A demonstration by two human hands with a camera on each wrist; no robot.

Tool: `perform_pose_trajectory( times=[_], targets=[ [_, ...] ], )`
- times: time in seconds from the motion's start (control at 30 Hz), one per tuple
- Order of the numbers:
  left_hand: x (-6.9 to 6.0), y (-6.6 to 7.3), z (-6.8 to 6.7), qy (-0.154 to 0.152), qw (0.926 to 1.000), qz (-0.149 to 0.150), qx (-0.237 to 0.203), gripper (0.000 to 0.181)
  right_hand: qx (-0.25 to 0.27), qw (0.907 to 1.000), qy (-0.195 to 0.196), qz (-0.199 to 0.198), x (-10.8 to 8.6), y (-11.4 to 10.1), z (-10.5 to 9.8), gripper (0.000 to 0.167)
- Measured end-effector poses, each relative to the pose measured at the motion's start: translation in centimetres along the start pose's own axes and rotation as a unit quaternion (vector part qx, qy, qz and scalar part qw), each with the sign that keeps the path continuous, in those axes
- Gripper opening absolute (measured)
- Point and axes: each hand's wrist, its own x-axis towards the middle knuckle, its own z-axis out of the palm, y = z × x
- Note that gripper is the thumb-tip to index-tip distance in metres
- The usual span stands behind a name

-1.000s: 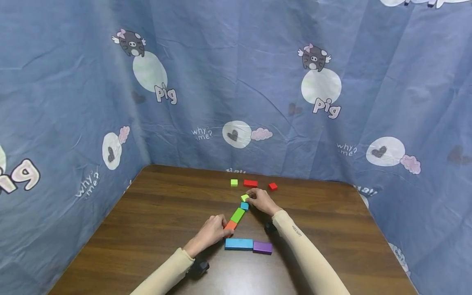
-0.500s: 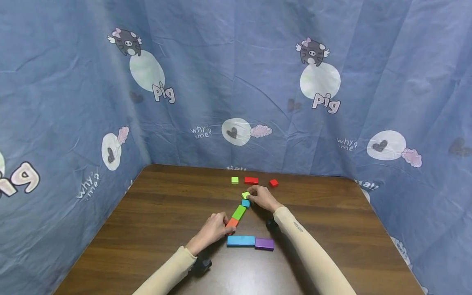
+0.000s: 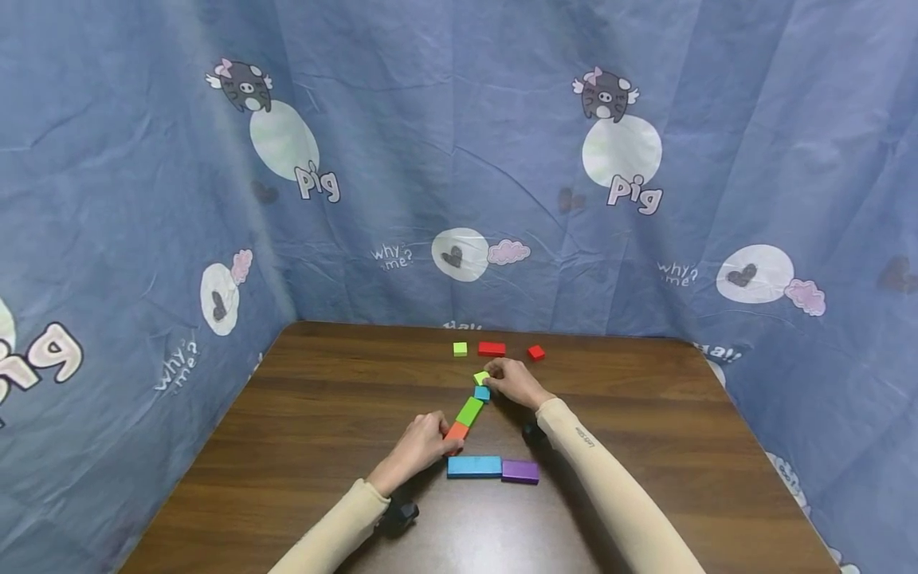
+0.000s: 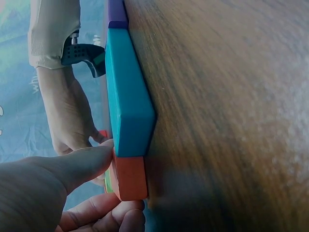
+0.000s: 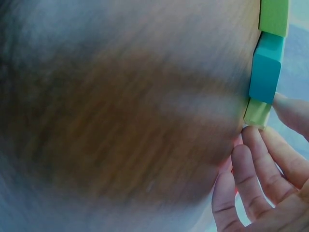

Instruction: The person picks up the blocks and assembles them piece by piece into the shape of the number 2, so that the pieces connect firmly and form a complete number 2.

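Curtained-off work corner, blue pig-print cloth [image 3: 402, 159] behind and beside a wood-grain table [image 3: 645, 446].

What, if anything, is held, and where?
Left hand holds the orange block at its near end; right hand pinches the lime block at its right side.

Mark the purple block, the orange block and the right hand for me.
Purple block [image 3: 519, 469], head view, middle of its top face.
Orange block [image 4: 132, 178], left wrist view, the side facing the camera.
Right hand [image 3: 518, 383], head view, back of the hand.
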Motion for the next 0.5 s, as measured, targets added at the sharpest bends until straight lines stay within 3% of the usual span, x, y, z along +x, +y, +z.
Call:
perform_pose_trajectory(
  times=[0.5],
  targets=[
    [-0.19,0.19,-0.26,-0.004,1.0000,0.004,0.004,0.029,0.014,0.9998,-0.008,-0.008,-0.26,-0.08,-0.40,0.032]
  ],
)
